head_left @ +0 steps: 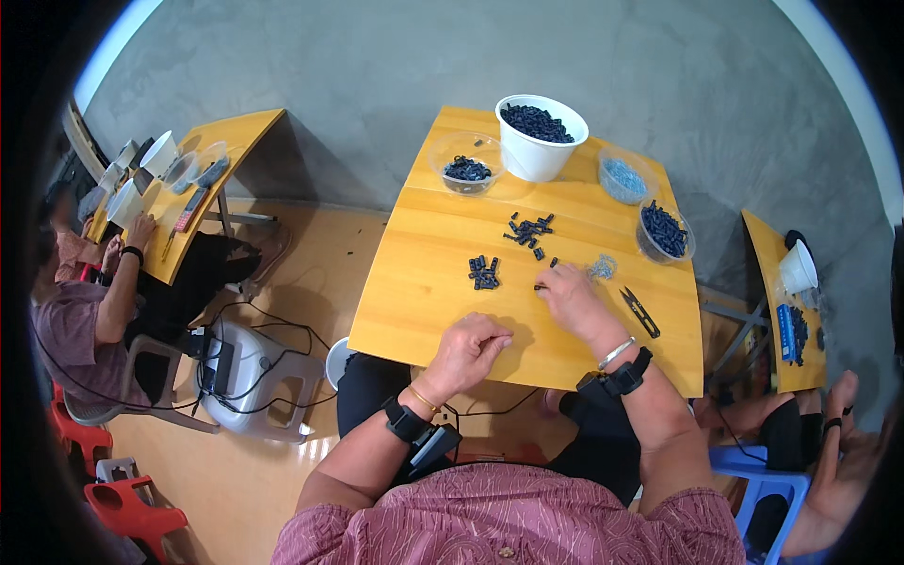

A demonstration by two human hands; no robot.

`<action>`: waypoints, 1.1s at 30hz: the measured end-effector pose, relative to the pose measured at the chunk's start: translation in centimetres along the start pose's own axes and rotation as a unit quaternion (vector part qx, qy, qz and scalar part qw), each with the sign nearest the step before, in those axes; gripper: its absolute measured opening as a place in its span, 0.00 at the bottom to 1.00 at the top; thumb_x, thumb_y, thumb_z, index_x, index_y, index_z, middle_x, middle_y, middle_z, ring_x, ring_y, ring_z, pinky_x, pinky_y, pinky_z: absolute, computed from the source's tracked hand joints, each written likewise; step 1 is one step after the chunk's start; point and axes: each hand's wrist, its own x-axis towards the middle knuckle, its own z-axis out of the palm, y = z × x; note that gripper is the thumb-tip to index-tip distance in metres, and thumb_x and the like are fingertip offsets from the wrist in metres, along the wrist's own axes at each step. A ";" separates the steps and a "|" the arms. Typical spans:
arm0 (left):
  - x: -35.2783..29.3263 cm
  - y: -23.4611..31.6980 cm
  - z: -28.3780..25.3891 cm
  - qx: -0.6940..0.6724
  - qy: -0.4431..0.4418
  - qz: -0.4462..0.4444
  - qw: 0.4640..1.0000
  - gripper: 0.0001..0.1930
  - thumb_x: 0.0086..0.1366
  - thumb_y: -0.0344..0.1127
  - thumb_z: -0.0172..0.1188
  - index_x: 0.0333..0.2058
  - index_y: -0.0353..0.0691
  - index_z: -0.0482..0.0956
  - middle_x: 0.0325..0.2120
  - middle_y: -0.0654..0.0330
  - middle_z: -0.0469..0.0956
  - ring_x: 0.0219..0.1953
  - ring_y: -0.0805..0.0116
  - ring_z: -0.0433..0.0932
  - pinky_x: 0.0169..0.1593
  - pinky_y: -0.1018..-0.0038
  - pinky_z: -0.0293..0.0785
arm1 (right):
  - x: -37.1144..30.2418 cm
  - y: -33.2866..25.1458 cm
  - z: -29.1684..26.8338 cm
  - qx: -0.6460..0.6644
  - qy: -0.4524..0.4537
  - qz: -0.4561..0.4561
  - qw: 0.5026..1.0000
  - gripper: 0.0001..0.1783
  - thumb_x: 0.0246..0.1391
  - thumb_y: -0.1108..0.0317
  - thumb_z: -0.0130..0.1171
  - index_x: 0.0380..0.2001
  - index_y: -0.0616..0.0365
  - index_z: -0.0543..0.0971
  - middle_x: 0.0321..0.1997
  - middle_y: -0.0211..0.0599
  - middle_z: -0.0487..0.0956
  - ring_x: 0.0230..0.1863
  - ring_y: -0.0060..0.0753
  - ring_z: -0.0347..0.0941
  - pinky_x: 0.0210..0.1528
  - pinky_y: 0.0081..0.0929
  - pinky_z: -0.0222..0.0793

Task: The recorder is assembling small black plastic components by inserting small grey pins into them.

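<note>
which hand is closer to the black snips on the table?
Right. The right hand lies just left of the black snips, fingertips on a small dark part. The left hand sits curled farther left, nearer the table's front edge.

The scene is seen from a single head-worn fisheye camera, aimed steeply down and forward over the wooden surface [443,282]. The near edge is viewed closely, the concrete wall [377,66] beyond it, and straight lines are bent toward the rim.

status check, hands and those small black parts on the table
Left hand curled shut, resting on yellow wooden table. Right hand fingering one small black plastic part. Loose black pile nearby, black snips to the right; nothing blocking.
</note>
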 end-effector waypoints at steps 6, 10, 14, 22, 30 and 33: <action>-0.1 0.2 0.2 -0.019 0.026 -0.044 0.998 0.06 0.52 0.27 0.59 0.31 0.35 0.77 0.20 0.56 0.72 0.24 0.63 0.71 0.29 0.73 0.68 | -1.3 -2.5 0.8 -0.003 0.011 -0.001 1.000 0.03 0.43 0.75 0.50 0.25 0.60 0.67 0.28 0.42 0.71 0.36 0.47 0.66 0.39 0.38 0.62; -0.1 0.2 0.2 -0.073 0.049 -0.068 0.994 0.08 0.55 0.28 0.59 0.34 0.33 0.76 0.23 0.59 0.73 0.26 0.75 0.70 0.31 0.80 0.68 | -2.4 -5.9 0.2 0.059 0.024 0.021 0.998 0.04 0.42 0.76 0.50 0.25 0.61 0.67 0.28 0.43 0.71 0.34 0.48 0.66 0.37 0.39 0.63; 0.0 0.2 0.1 -0.103 0.024 -0.095 0.990 0.07 0.55 0.27 0.58 0.34 0.32 0.76 0.24 0.60 0.75 0.27 0.77 0.71 0.32 0.81 0.69 | -2.6 -7.8 0.6 0.162 0.068 -0.020 0.984 0.05 0.43 0.78 0.49 0.27 0.61 0.68 0.27 0.45 0.70 0.33 0.49 0.66 0.36 0.38 0.64; -0.4 0.0 0.1 -0.026 0.004 -0.051 0.998 0.06 0.55 0.25 0.57 0.33 0.34 0.77 0.24 0.58 0.76 0.26 0.72 0.74 0.32 0.79 0.70 | -3.1 -3.5 -1.4 0.114 0.097 0.017 0.989 0.05 0.42 0.78 0.50 0.27 0.60 0.72 0.28 0.46 0.72 0.33 0.49 0.67 0.38 0.39 0.64; -0.1 0.4 -0.1 -0.001 0.019 -0.030 0.999 0.04 0.56 0.25 0.55 0.31 0.34 0.77 0.23 0.55 0.74 0.25 0.65 0.73 0.30 0.76 0.68 | -2.3 4.3 -3.8 -0.010 0.071 0.048 0.996 0.05 0.41 0.76 0.53 0.25 0.56 0.74 0.28 0.39 0.71 0.37 0.44 0.65 0.41 0.36 0.62; 0.0 0.3 -0.3 -0.001 0.002 -0.028 1.000 0.03 0.56 0.24 0.54 0.30 0.34 0.76 0.23 0.56 0.74 0.25 0.65 0.73 0.31 0.76 0.69 | -2.0 4.0 -3.2 -0.028 0.050 0.042 0.997 0.04 0.41 0.75 0.53 0.24 0.56 0.74 0.28 0.38 0.70 0.38 0.43 0.64 0.42 0.35 0.61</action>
